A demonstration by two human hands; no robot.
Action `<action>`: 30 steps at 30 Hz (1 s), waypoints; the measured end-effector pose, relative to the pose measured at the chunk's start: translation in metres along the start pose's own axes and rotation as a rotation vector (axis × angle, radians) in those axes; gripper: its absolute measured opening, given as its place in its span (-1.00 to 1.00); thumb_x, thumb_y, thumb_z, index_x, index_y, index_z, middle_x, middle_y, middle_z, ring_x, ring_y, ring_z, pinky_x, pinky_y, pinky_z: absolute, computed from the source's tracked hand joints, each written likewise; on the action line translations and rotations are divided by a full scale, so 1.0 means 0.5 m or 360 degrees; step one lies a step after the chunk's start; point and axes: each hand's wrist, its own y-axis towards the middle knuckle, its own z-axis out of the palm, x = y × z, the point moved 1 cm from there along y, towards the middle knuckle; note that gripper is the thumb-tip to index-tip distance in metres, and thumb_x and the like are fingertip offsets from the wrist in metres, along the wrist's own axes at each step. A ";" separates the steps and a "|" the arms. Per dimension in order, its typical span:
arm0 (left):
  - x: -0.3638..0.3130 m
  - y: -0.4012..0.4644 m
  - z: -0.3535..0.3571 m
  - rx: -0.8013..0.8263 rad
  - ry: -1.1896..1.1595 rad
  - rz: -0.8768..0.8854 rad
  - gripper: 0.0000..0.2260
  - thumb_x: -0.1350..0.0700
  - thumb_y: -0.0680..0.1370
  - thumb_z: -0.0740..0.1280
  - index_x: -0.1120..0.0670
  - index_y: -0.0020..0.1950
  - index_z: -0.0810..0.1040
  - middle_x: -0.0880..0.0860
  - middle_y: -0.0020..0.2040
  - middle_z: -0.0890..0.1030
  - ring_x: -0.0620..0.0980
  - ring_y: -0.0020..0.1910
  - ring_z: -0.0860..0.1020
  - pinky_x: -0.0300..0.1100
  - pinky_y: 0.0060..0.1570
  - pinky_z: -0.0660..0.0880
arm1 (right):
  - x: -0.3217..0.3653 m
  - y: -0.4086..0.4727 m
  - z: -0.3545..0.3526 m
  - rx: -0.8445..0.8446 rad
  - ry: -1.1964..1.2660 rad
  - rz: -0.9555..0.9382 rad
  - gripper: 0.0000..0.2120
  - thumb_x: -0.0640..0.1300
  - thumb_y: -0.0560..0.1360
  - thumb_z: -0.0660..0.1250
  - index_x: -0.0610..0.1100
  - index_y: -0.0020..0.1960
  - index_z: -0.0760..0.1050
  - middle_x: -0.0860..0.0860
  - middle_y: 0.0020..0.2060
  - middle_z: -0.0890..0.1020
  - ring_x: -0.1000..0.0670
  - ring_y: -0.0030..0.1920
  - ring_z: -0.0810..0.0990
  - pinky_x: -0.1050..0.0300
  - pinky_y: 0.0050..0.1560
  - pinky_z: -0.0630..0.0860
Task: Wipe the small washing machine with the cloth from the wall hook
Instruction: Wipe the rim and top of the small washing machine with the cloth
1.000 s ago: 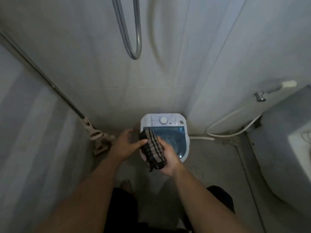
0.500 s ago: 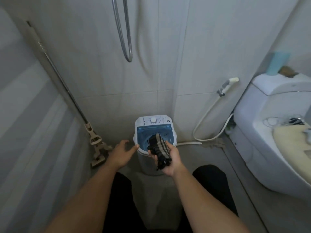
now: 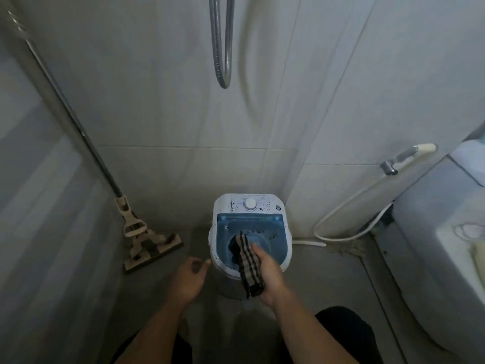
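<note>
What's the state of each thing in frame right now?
washing machine: upright on floor, blue lid shut, dark specks on top
cloth: bunched in right hand, upper end over the lid
right hand: closed on cloth
left hand: empty, fingers loosely curled, beside machine
mop: leaning against wall, head on floor
bidet sprayer: hung on wall

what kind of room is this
Most likely a small tiled bathroom: a metal shower hose hangs on the wall, a white toilet stands on the right, and a handheld bidet sprayer hangs beside it.
</note>
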 end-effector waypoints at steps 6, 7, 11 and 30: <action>0.022 0.180 0.033 -0.0062 -0.0168 -0.0096 -0.72 -0.09 0.60 0.31 0.09 0.13 0.61 0.09 0.06 0.67 0.01 -0.02 0.58 -0.10 -0.03 0.44 | 0.161 0.238 0.126 -0.0046 -0.1397 -0.0985 -0.59 0.12 0.65 0.22 -0.01 0.43 0.51 -0.05 0.28 0.61 0.00 0.27 0.57 0.06 0.36 0.46; 0.028 0.206 0.037 -0.0072 -0.0207 -0.0111 -0.73 -0.09 0.60 0.31 0.09 0.09 0.62 0.08 0.02 0.67 0.03 -0.02 0.60 -0.08 0.01 0.48 | 0.179 0.276 0.142 -0.0057 -0.1631 -0.1149 -0.57 0.13 0.65 0.21 0.00 0.46 0.48 -0.07 0.29 0.57 -0.02 0.26 0.56 0.07 0.34 0.46; 0.051 0.283 0.060 -0.0158 -0.0391 -0.0153 -0.82 -0.05 0.59 0.34 0.03 0.06 0.61 0.01 -0.01 0.63 0.09 0.10 0.61 -0.06 0.13 0.48 | 0.183 0.394 0.163 -0.0013 -0.2357 -0.1474 -0.56 0.10 0.65 0.21 -0.02 0.48 0.40 -0.11 0.37 0.36 -0.14 0.26 0.53 -0.11 0.25 0.57; 0.087 0.342 0.110 0.0042 -0.0859 -0.0139 -0.78 0.14 0.60 0.35 -0.13 -0.14 0.69 0.01 -0.17 0.75 0.10 -0.12 0.71 0.18 0.06 0.63 | 0.141 0.434 0.147 -0.0005 -0.2915 -0.1875 -0.59 0.08 0.65 0.21 -0.07 0.42 0.45 -0.11 0.36 0.44 -0.17 0.24 0.47 -0.10 -0.06 0.64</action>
